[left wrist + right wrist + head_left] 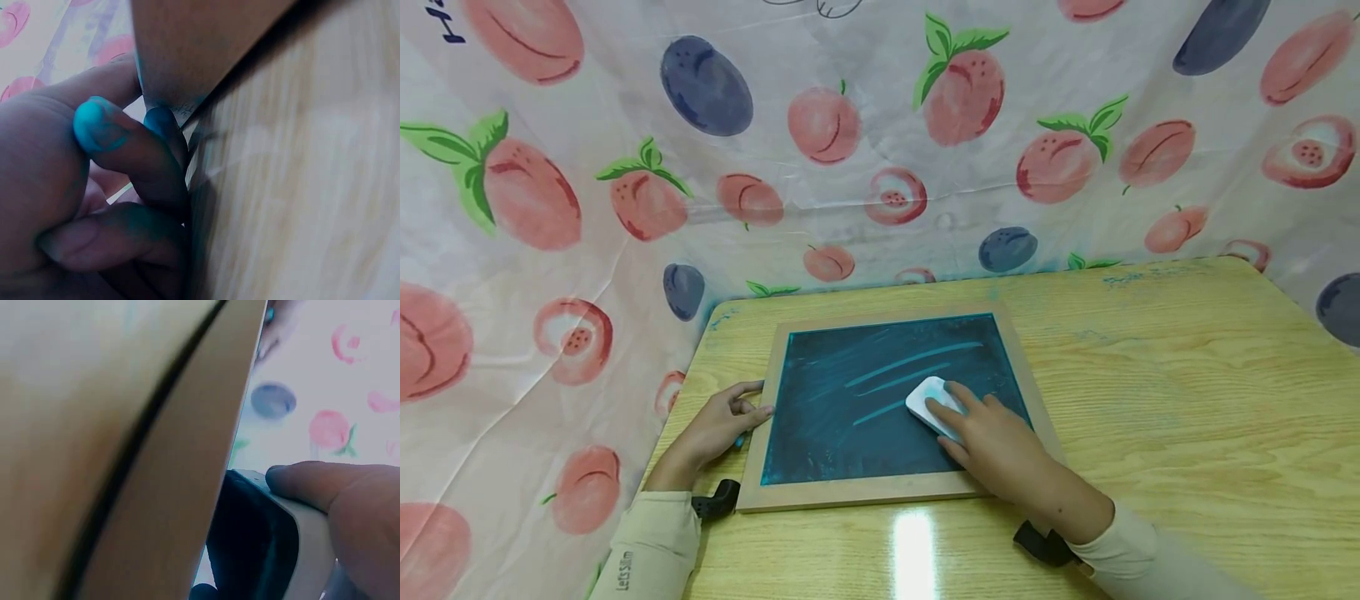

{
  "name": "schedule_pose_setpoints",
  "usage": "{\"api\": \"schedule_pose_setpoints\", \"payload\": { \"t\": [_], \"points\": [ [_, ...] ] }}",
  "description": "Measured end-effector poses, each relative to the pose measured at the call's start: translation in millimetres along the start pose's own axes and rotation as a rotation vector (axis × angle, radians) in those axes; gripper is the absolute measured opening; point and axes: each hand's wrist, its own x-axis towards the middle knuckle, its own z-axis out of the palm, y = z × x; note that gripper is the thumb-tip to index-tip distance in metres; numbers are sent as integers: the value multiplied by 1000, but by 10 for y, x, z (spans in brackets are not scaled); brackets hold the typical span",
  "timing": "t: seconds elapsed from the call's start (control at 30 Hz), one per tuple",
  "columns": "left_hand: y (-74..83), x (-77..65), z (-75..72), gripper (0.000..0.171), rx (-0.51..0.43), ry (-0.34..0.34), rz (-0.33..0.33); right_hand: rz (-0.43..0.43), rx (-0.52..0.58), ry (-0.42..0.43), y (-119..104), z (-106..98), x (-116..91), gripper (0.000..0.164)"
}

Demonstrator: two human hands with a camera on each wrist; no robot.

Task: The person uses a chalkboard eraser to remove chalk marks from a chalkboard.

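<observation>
Shows a wood-grain tabletop (pixel 1187 400) with blue smudges (pixel 1123 280) near its far edge, and a creased, peach-and-plum-printed cloth (pixel 887 108) behind it and to either side.

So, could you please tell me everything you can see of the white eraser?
The white eraser is a block with rounded corners, its smooth, plastic-looking top smudged blue-green; the right wrist view shows a dark underside, perhaps felt. It sits dark side down on the chalkboard, right of the middle, at the right end of the lowest long chalk streak. The right hand grips it, the fingers hiding part of it.
</observation>
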Motion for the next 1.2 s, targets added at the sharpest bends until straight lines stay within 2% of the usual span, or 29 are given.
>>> {"api": "schedule_pose_setpoints", "payload": {
  "t": [0.17,0.33,0.53,0.8,1.0,1.2],
  "points": [
    [6,-4,4,69,-3,1,-1,-45,39,-73,-176,-4,-57,50],
    [20,-5,4,69,3,1,1,-50,47,-93,-179,-9,-61,51],
    [6,6,10,68,10,4,-1,-22,32,-45,-30,-22,-26,51],
    [2,-16,22,66,20,2,8,65,1,26,329,-107,34,50],
    [1,-8,15,67,-7,2,9,152,0,23,530,-142,63,50],
    [-37,16,21,67,-7,8,3,159,3,13,557,-137,67,50]
  ]
}}
